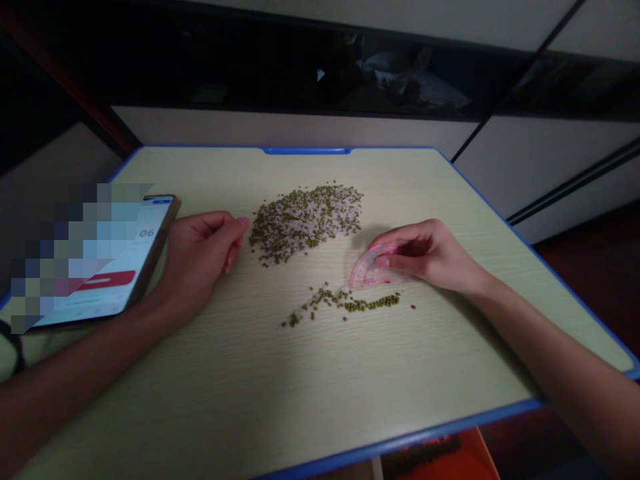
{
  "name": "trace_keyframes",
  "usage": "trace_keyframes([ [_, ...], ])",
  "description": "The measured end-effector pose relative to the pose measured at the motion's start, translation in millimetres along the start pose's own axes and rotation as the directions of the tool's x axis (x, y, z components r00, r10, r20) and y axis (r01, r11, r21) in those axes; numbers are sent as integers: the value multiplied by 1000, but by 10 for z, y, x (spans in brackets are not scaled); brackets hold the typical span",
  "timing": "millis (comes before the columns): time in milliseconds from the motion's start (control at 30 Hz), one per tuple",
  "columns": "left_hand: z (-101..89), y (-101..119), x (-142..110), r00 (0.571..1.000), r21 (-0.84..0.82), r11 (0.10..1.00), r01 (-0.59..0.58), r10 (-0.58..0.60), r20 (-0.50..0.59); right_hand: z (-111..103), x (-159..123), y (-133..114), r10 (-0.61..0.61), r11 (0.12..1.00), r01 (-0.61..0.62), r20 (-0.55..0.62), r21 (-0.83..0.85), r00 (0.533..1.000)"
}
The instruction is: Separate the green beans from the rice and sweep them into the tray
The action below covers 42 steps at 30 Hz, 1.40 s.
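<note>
My right hand (423, 257) pinches a clear pink protractor (367, 272), its straight edge towards me, low over the table. Just in front of that edge lies a thin uneven line of green mung beans (370, 305), with a few strays around it. Beyond, in the middle of the table, spreads a larger pile of mung beans mixed with pale grains that look like rice (310, 220). My left hand (207, 250) rests at the pile's left side, fingers curled in and thumb against the index finger. Nothing shows in it.
A tablet or large phone (145, 250) with a lit screen, partly blurred out, lies left of my left forearm. The pale wooden table (240, 400) has a blue rim. Cabinet fronts (400, 130) stand behind it. Something orange (445, 457) shows below the front edge.
</note>
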<state>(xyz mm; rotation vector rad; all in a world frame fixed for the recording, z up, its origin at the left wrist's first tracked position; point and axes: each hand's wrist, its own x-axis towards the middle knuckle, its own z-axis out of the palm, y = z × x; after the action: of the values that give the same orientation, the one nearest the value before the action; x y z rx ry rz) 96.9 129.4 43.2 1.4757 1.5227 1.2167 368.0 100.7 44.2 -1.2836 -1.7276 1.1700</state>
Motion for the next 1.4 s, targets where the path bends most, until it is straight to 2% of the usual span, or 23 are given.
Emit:
trace_keyframes([
  [367, -12, 3, 8, 1000, -2, 1000, -3, 3, 1, 36, -22, -4, 8, 999, -12, 74, 51, 997],
  [1033, -4, -18, 11, 1000, -25, 1000, 3, -3, 3, 64, -34, -44, 71, 994, -75, 50, 85, 996],
  [1400, 6, -39, 17, 1000, -21, 1000, -13, 13, -4, 37, -25, -17, 41, 998, -42, 36, 50, 999],
])
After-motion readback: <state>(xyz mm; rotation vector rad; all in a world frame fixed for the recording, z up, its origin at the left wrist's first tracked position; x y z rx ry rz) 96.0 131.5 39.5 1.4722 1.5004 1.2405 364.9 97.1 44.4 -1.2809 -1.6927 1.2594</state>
